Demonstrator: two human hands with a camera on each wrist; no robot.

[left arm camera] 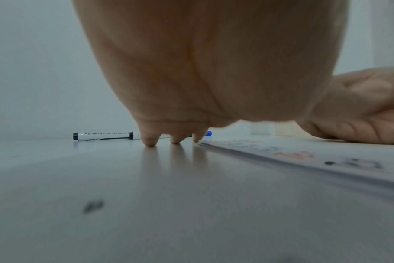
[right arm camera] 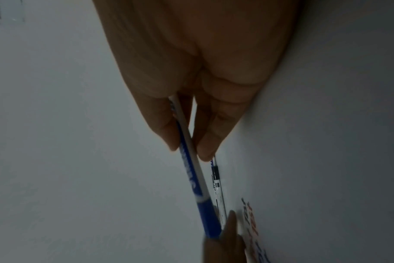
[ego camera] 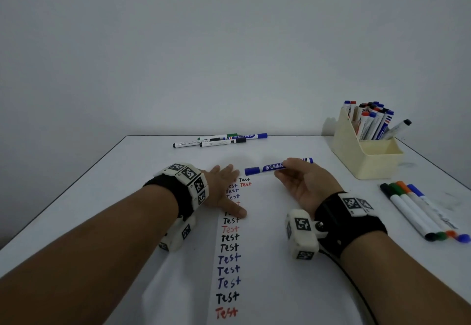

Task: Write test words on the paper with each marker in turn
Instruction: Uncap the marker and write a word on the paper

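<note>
The R hand (ego camera: 305, 184) pinches a blue marker (ego camera: 270, 167) mid-barrel betw. thumb & fingers, grip clamped on it. The marker is held level just above the paper (ego camera: 267, 248), cap on and pointing toward the L hand (ego camera: 221, 192). In the R wrist view the fingers (right arm camera: 212, 138) close round the barrel (right arm camera: 191, 165), and the cap end nearly meets a L fingertip. The L hand lies flat w/ fingers straight, grip apart, pressing the paper's top-left part near the desk (ego camera: 76, 210) centre; its fingertips (left arm camera: 150, 141) touch the surface in the L wrist view.

Progress, judged from the layout: a long column of "Test" words (ego camera: 229, 258) in black, red & blue runs down the paper, w/ a second short column started at the top beside it, so many markers look done. Four markers (ego camera: 219, 140) lie at the far edge, prob. already used, though can't confirm. Left to do: this blue one needs uncapping & writing. A cream holder (ego camera: 367, 151) at the far right corner has a full bunch of markers, and four thinner pens (ego camera: 420, 210) lie along the right edge, so a good deal likely remains.
</note>
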